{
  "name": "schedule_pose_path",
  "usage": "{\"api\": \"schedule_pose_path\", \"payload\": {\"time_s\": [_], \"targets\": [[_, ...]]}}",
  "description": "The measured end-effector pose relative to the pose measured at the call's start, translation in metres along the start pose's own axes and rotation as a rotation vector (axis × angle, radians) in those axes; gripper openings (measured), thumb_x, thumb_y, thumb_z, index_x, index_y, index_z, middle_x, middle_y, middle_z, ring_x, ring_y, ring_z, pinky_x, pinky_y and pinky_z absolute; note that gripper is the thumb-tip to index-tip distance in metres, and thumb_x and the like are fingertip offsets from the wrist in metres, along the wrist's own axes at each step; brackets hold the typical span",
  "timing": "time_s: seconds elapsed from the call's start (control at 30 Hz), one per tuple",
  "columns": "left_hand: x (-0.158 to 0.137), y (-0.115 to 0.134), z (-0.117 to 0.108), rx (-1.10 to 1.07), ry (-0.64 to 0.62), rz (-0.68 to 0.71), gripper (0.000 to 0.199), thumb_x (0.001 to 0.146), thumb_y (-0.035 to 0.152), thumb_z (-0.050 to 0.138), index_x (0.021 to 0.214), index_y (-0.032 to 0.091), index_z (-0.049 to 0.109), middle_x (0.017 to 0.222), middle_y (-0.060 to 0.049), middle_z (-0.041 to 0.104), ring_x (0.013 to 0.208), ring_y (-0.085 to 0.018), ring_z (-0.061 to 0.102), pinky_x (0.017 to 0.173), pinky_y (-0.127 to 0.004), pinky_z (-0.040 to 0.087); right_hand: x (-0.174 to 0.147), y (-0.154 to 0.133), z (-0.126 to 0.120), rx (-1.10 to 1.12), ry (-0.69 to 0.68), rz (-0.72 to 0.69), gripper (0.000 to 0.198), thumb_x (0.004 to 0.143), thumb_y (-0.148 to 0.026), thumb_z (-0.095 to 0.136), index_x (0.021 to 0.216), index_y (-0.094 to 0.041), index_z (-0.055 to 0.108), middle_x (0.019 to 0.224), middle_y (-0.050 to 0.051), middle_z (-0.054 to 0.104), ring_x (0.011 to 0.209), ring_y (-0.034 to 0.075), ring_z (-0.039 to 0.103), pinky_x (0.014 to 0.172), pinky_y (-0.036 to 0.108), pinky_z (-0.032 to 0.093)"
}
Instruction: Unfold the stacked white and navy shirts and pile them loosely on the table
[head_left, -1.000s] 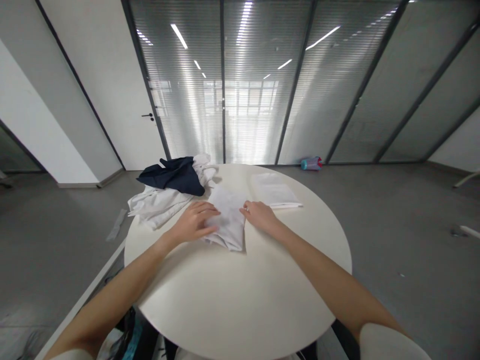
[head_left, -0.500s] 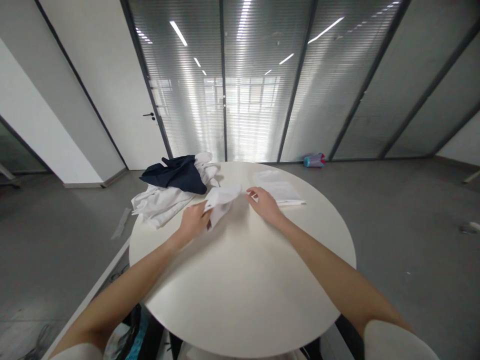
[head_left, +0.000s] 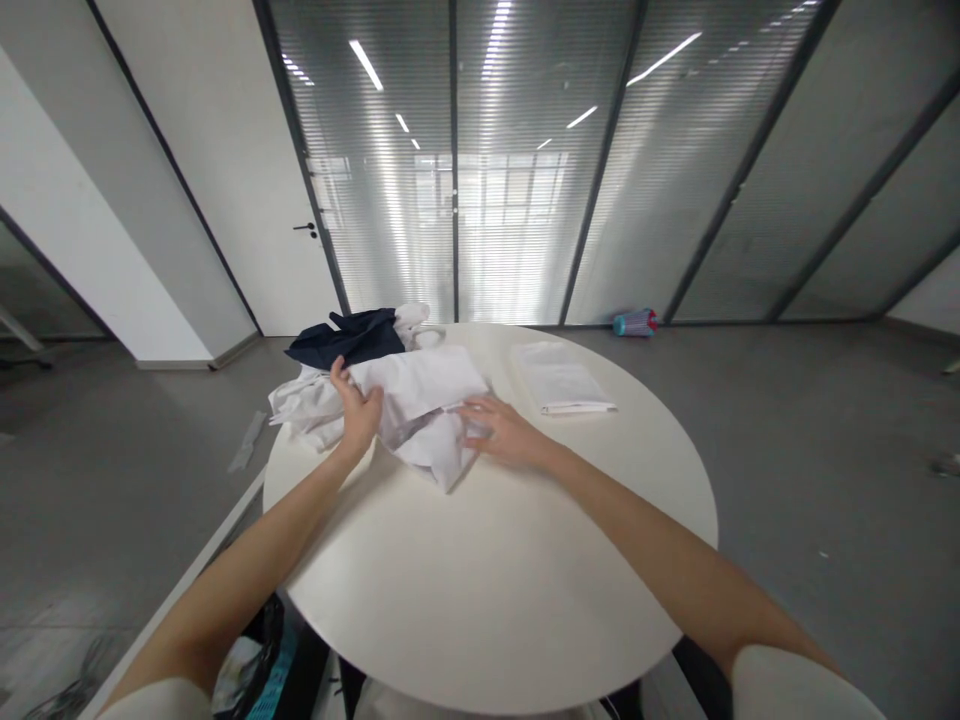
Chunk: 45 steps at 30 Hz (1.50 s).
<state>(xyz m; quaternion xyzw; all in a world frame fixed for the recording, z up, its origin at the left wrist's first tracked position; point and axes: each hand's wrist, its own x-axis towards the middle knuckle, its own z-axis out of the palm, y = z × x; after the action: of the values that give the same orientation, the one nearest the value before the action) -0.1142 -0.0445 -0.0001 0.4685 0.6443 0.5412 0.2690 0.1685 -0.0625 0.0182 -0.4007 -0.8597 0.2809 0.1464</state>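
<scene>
On round white table (head_left: 487, 580): left hand (head_left: 358, 412) closed, gripping crumpled white cloth garment (head_left: 424, 405) by its edge; right hand (head_left: 499, 432) open, flat on same cloth.

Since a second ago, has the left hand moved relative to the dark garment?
Yes. The left hand moved away from the person toward the dark garment, now gripping the white cloth just below it on the round table.
</scene>
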Motion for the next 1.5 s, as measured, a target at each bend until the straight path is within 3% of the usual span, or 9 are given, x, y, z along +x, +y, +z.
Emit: {"api": "schedule_pose_path", "payload": {"time_s": [0.1,0.27,0.5,0.67,0.8,0.93,1.23,1.37,1.5], "targets": [[0.005,0.004,-0.011,0.354,-0.047,0.412,0.061,0.082,0.026,0.066,0.139,0.022,0.046,0.143,-0.014,0.044,0.136,-0.031,0.040,0.115,-0.049,0.034,0.000,-0.014,0.015,-0.121,-0.138,-0.053,0.068,0.091,-0.056,0.061,0.151,-0.026,0.045,0.144,0.014,0.052,0.131,0.032,0.044,0.109,0.051,0.032],[-0.009,0.003,-0.008,0.684,-0.625,0.642,0.047,0.079,0.035,0.072,0.124,0.025,0.064,0.125,-0.012,0.061,0.122,-0.035,0.051,0.105,-0.052,0.040,0.008,-0.022,0.025,-0.221,-0.123,0.028,0.035,0.094,-0.039,0.063,0.125,-0.026,0.069,0.110,0.010,0.063,0.109,0.027,0.053,0.098,0.044,0.037],[0.007,0.000,-0.005,0.717,-0.540,0.302,0.023,0.083,0.023,0.054,0.091,0.017,0.074,0.097,-0.015,0.073,0.095,-0.031,0.067,0.084,-0.040,0.050,0.007,-0.019,-0.022,-0.083,0.076,-0.069,0.012,0.091,-0.020,0.064,0.096,-0.022,0.075,0.105,0.008,0.067,0.106,0.024,0.057,0.100,0.043,0.037],[0.032,0.014,-0.061,0.210,-0.372,-0.019,0.047,0.076,0.053,0.063,0.102,0.014,0.068,0.091,-0.009,0.073,0.079,-0.025,0.068,0.068,-0.031,0.053,-0.061,0.014,-0.106,0.009,0.228,-0.007,0.020,0.090,-0.028,0.058,0.098,-0.024,0.076,0.107,0.010,0.066,0.105,0.026,0.060,0.097,0.044,0.045],[0.016,0.001,-0.118,0.107,-0.538,-0.317,0.081,0.058,0.062,0.080,0.122,0.018,0.059,0.074,-0.002,0.066,0.059,-0.018,0.062,0.051,-0.027,0.050,-0.151,0.050,-0.146,0.005,-0.053,0.239,0.032,0.088,-0.052,0.058,0.089,-0.025,0.077,0.109,0.011,0.067,0.102,0.027,0.065,0.097,0.044,0.049],[-0.002,-0.001,-0.147,0.366,-0.500,-0.134,0.078,0.061,0.068,0.075,0.120,0.019,0.059,0.094,-0.009,0.068,0.073,-0.022,0.067,0.058,-0.034,0.056,-0.186,0.042,-0.153,-0.058,-0.025,0.438,0.046,0.091,-0.060,0.046,0.086,-0.025,0.075,0.103,0.011,0.071,0.096,0.028,0.068,0.090,0.043,0.053],[-0.049,0.057,-0.043,0.570,-1.028,0.604,0.045,0.091,0.041,0.062,0.133,0.024,0.057,0.133,-0.011,0.058,0.118,-0.027,0.059,0.101,-0.039,0.047,-0.074,-0.043,-0.061,-0.459,-0.115,0.369,0.032,0.093,-0.035,0.060,0.119,-0.017,0.065,0.116,0.014,0.067,0.104,0.028,0.064,0.090,0.037,0.048],[-0.044,0.038,-0.003,0.711,-1.013,0.640,0.020,0.093,0.028,0.058,0.108,0.020,0.068,0.108,-0.009,0.067,0.096,-0.022,0.066,0.086,-0.032,0.050,-0.051,-0.031,-0.052,-0.608,-0.150,0.380,0.022,0.095,-0.018,0.050,0.109,-0.017,0.068,0.108,0.012,0.069,0.099,0.025,0.066,0.087,0.034,0.046],[0.003,0.017,-0.026,0.753,-0.727,0.364,0.023,0.095,0.030,0.047,0.085,0.017,0.064,0.080,-0.006,0.066,0.072,-0.019,0.063,0.069,-0.028,0.047,-0.067,-0.002,-0.105,-0.531,0.081,0.528,0.025,0.097,-0.023,0.047,0.111,-0.020,0.068,0.110,0.009,0.070,0.096,0.021,0.066,0.081,0.029,0.047]]}}
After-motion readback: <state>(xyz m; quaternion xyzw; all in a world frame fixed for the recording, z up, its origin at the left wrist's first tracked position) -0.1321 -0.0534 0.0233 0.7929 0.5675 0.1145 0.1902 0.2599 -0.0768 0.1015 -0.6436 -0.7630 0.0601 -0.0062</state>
